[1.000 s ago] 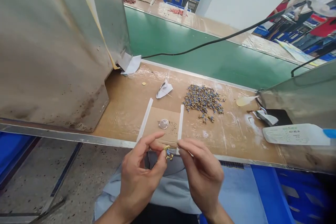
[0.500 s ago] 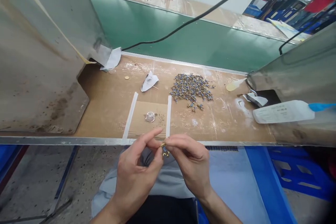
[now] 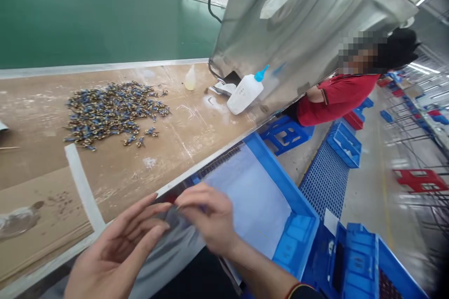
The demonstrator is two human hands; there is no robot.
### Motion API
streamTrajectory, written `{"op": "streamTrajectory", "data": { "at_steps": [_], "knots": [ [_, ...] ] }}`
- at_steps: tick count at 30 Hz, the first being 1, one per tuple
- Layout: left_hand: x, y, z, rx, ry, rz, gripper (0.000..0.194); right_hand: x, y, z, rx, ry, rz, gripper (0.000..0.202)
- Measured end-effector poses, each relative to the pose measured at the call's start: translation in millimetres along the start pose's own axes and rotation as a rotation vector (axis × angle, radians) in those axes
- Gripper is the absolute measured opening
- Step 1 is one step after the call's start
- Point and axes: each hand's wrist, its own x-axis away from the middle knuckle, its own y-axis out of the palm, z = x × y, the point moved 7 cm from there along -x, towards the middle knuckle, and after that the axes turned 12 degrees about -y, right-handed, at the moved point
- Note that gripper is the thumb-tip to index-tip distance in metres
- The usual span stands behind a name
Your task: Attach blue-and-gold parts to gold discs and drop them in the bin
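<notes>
Head view: from my remote seat I'm seeing left hand (image 3: 119, 252), thumb and fingers curved close, and right hand (image 3: 208, 217), fingertips bunched, hovering just beside each other near desk (image 3: 196, 135) edge. Cannot tell whether either is gripping anything; blur is hiding detail. Blue-and-gold pieces (image 3: 108, 114) are lying piled on desk, beyond hands. Blue crate (image 3: 278, 175) is standing beyond right hand, below desk level. For such close fingertip work I'm advising: wrists steady, pinch light, gaze on fingertips, nothing slipping unseen.
</notes>
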Motion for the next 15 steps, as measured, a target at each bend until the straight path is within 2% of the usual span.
{"op": "streamTrajectory", "data": {
  "at_steps": [2,4,6,8,11,15],
  "knots": [
    [-4,9.7,-7,-0.012,-0.038,-0.069,0.07,9,-59,56,0.168,0.261,0.171,0.022],
    [-6,8.4,-15,-0.047,-0.063,-0.074,0.066,12,-120,114,0.295,0.393,0.282,0.033],
    [-6,1.4,-24,-0.082,-0.084,-0.059,0.063,11,-174,173,0.394,0.49,0.327,0.033],
    [-4,-6.0,-33,-0.126,-0.1,-0.053,0.063,9,-214,224,0.468,0.581,0.313,0.031],
    [-2,-14.3,-46,-0.177,-0.121,-0.056,0.063,5,-246,279,0.554,0.679,0.245,0.033],
    [-1,-20.3,-58,-0.205,-0.136,-0.043,0.061,0,-260,322,0.665,0.737,0.17,0.036]
  ]
}}
